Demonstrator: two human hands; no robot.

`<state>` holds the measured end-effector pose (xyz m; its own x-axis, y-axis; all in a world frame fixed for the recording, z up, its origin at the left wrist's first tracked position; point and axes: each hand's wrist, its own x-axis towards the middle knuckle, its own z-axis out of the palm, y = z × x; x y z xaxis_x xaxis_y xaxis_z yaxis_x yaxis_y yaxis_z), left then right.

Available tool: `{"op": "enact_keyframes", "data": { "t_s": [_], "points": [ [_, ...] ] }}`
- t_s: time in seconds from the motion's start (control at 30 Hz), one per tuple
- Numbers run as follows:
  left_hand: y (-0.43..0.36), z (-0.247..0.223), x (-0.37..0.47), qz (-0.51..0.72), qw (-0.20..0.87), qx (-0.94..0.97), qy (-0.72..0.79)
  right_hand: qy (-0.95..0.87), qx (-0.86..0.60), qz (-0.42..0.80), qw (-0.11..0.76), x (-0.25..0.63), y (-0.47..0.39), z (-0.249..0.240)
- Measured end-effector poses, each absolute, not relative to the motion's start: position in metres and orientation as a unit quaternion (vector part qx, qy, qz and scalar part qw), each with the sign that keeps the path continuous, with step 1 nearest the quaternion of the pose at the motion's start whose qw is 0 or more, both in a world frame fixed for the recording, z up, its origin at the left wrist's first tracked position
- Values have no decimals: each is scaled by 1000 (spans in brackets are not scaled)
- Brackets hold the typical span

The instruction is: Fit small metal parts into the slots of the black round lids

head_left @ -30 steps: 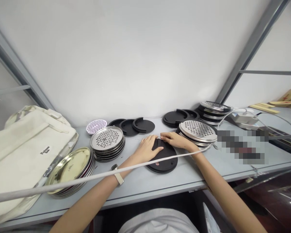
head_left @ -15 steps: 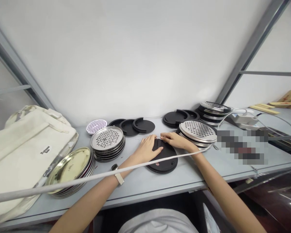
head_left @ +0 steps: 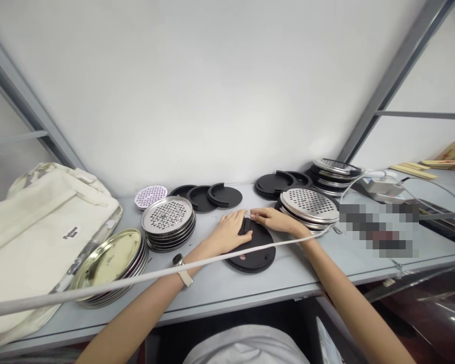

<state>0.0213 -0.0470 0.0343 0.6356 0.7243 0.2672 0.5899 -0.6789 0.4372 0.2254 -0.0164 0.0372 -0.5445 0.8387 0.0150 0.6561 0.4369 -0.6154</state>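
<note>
A round black base (head_left: pixel 255 259) lies on the table before me, with a small pinkish spot and a small knob near its front edge. My left hand (head_left: pixel 229 231) grips its far left side, the thumb lying across the top by a raised dark block. At the far edge, my right hand (head_left: pixel 271 219) has its fingertips closed together on what looks like a thin pale wire (head_left: pixel 247 216). Fingers hide part of that wire. A white cable (head_left: pixel 220 260) crosses the view in front of the base and the forearms.
To the left stand a stack of perforated metal discs (head_left: pixel 167 216), gold-coloured plates (head_left: pixel 108 260) and a cream cloth bag (head_left: pixel 34 237). Black discs (head_left: pixel 224 196) lie along the wall. Perforated discs (head_left: pixel 310 205) are stacked at right, near a white power strip (head_left: pixel 382 186).
The black base has shifted slightly left and toward me, turning a little, with my left hand moving along with it. My right hand stays nearly in place.
</note>
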Motion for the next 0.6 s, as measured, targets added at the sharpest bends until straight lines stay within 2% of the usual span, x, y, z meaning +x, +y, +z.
{"op": "enact_keyframes", "data": {
  "t_s": [0.6],
  "points": [
    [-22, 34, -4, 220, 282, 887, 292, -830, -454, 277, 168, 221, -19, 39]
  ]
}}
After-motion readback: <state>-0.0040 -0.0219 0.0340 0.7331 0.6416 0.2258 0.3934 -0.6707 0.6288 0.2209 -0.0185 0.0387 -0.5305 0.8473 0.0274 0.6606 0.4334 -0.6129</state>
